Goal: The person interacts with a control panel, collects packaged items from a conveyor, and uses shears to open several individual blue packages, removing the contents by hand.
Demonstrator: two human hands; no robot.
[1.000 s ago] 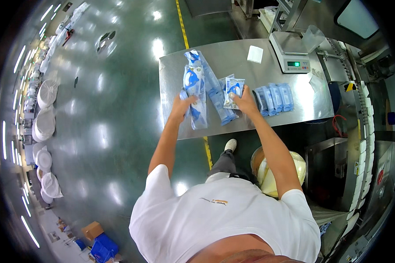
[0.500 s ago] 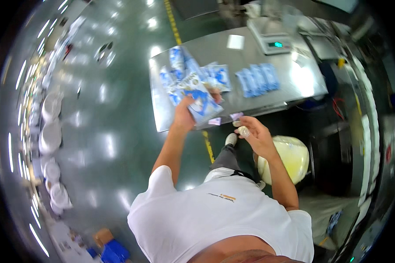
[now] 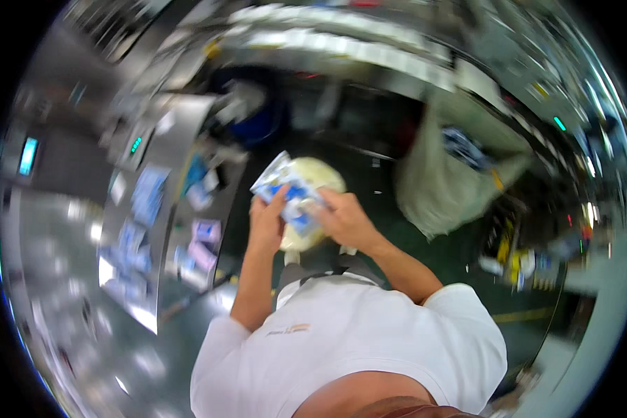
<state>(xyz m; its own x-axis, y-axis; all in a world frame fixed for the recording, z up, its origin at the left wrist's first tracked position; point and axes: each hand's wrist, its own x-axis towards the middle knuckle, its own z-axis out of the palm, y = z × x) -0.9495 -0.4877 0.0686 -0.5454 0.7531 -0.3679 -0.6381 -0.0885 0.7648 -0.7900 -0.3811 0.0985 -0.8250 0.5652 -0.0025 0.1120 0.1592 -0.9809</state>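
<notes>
In front of my body a blue-and-white printed plastic pouch [image 3: 283, 182] is held up, tilted. My left hand [image 3: 266, 221] is closed on its lower left side, with the thumb lying across the front. At its right side my right hand [image 3: 347, 221] has its fingers closed on the edge; motion blur softens the fingertips. Below and behind the pouch shows a pale yellow round seat or tub [image 3: 318, 172], partly covered by it and by my hands.
To the left runs a metal table [image 3: 161, 275] bearing blue packets [image 3: 148, 195] and a scale [image 3: 134, 146]. Pink packets [image 3: 203, 244] lie on a shelf beside it. A large whitish sack [image 3: 432, 188] stands right, a blue bin [image 3: 261, 125] ahead.
My view has swung right, away from the table. The pouch, earlier in my left hand over the table, is now before my body, and my right hand has come onto it.
</notes>
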